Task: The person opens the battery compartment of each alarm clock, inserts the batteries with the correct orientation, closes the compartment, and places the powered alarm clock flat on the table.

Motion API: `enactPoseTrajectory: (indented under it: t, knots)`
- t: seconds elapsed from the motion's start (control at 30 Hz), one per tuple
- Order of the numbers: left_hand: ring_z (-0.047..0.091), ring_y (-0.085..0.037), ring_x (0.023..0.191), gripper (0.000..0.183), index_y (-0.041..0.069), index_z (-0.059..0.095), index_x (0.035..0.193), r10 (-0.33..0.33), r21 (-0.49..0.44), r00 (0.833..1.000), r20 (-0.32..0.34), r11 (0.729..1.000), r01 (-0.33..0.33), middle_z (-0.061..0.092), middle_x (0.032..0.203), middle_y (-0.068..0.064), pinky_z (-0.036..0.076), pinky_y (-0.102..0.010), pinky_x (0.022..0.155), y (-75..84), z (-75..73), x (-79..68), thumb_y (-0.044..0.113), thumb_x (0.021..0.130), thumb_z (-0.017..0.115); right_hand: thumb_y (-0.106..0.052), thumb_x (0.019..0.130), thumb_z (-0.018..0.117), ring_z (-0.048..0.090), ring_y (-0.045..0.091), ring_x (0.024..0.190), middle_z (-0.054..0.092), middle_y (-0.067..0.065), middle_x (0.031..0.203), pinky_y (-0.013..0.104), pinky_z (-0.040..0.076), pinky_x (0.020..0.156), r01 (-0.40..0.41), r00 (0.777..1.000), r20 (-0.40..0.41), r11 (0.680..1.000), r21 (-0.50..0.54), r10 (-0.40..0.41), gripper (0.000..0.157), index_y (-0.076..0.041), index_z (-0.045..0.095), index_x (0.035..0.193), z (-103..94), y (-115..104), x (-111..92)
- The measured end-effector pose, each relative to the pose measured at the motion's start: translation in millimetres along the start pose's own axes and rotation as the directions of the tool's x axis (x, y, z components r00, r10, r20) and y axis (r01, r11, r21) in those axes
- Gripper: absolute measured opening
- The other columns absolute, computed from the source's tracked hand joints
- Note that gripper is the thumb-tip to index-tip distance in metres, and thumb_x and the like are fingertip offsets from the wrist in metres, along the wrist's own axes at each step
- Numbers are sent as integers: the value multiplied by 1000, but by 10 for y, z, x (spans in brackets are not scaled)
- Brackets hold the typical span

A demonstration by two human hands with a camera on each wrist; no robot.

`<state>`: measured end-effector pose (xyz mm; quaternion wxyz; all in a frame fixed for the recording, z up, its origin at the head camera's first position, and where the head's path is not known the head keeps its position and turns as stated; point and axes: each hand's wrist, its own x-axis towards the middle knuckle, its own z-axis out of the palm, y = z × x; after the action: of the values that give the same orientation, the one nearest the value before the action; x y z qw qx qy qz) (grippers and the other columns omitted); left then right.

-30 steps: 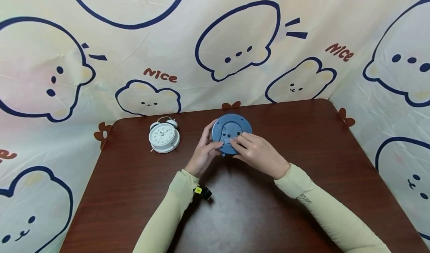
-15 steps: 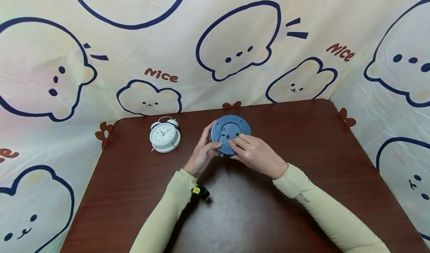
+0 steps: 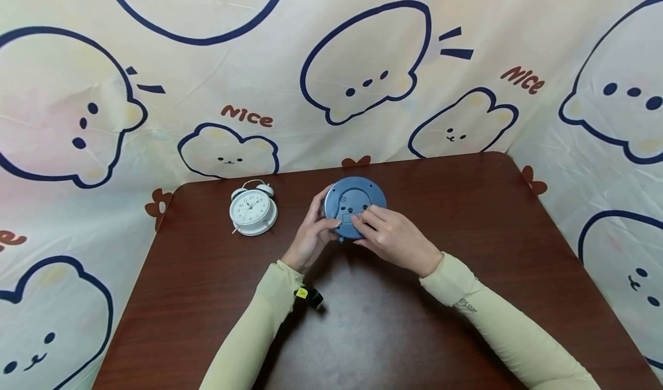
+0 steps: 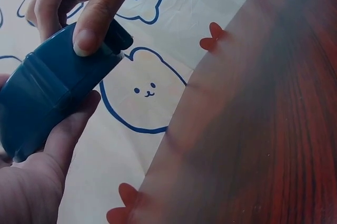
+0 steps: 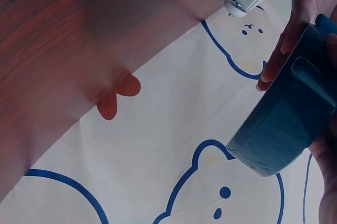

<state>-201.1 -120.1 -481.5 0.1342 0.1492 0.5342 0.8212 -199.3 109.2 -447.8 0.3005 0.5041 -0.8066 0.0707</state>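
A round blue alarm clock point(image 3: 344, 190) is held up over the far part of the table, its back turned to the head camera. Dark knobs, small speaker holes and a rectangular battery cover point(image 3: 350, 219) show there. My left hand point(image 3: 314, 233) grips the clock's left side, thumb on the back near the cover. My right hand point(image 3: 392, 234) pinches its lower right part, curled fingers on the back beside the cover. The right thumb point(image 4: 89, 38) lies along the rim in the left wrist view. The right wrist view shows the clock's side point(image 5: 284, 124); its dial is hidden.
A white twin-bell alarm clock point(image 3: 252, 209) stands to the left on the dark brown table point(image 3: 440, 194). A patterned cloth point(image 3: 357, 56) hangs right behind the table's far edge and along both sides. A small black device point(image 3: 313, 298) sits at the left wrist.
The battery cover, raised a second ago, now lies flat on the clock's back. The right fingers have shifted slightly left and down; the left hand keeps its grip.
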Motion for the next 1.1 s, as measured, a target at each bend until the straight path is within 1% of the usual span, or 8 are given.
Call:
enactPoseTrajectory:
  t: [0.17, 0.3, 0.43, 0.6, 0.73, 0.87, 0.93, 1.1]
  knots:
    - [59, -21, 124, 72, 26, 21, 164, 13, -3, 1000, -4, 1000, -13, 29, 166, -10, 59, -35, 86, 1, 9, 14, 0, 102, 48, -30, 79, 92, 58, 21, 91, 69, 12, 106, 27, 58, 79, -32, 999, -4, 999, 15, 32, 55, -2, 74, 123, -14, 2, 0]
    - [59, -21, 127, 72, 28, 21, 164, 15, -1, 1000, -13, 1000, -15, 29, 166, -9, 59, -35, 88, 4, 21, 20, 1, 102, 49, -32, 79, 92, 59, 21, 96, 68, 10, 109, 30, 58, 83, -82, 996, 30, 994, 66, 80, 63, -6, 70, 132, -54, 21, 18]
    - [60, -22, 126, 72, 31, 22, 163, 2, 15, 1000, -20, 1000, -2, 32, 164, -8, 59, -35, 90, 2, 15, 18, 4, 103, 51, -43, 75, 93, 59, 27, 114, 65, 10, 127, 41, 56, 96, -178, 983, 70, 971, 158, 169, 89, -16, 55, 151, -94, 86, 57]
    - [62, -21, 121, 72, 31, 21, 163, -10, 60, 999, -35, 998, 12, 34, 162, -10, 60, -33, 85, -14, 1, 19, 6, 104, 53, -55, 63, 97, 42, 40, 145, 42, 16, 160, 59, 44, 112, -301, 952, 116, 931, 207, 282, 126, -22, 30, 164, -105, 198, 146]
    - [62, -21, 120, 74, 31, 20, 164, -10, 98, 999, -32, 995, 13, 35, 161, -11, 61, -31, 83, -36, -1, 24, 6, 104, 55, -62, 57, 96, 26, 45, 155, 20, 17, 171, 63, 34, 118, -372, 919, 220, 904, 209, 327, 143, -22, 15, 168, -49, 241, 217]
    - [61, -21, 124, 75, 34, 20, 163, -21, 134, 1000, -19, 991, 23, 35, 160, -10, 60, -32, 87, -32, -2, 11, 8, 104, 57, -61, 59, 96, 27, 45, 154, 16, 19, 172, 64, 39, 115, -407, 886, 320, 893, 193, 335, 145, -20, 9, 168, -3, 224, 262]
    - [61, -22, 123, 75, 35, 20, 163, -29, 149, 999, -14, 988, 31, 35, 159, -11, 60, -33, 87, -27, -8, 0, 9, 104, 59, -58, 61, 96, 32, 46, 151, 21, 21, 170, 64, 44, 110, -406, 882, 335, 895, 185, 331, 142, -17, 11, 168, 6, 207, 272]
    - [62, -23, 122, 74, 39, 21, 162, -52, 157, 999, 6, 986, 50, 35, 159, -9, 59, -32, 86, -45, -33, -6, 14, 104, 60, -54, 64, 96, 43, 45, 140, 32, 23, 163, 61, 52, 101, -394, 889, 320, 904, 164, 329, 136, -14, 17, 167, 12, 193, 260]
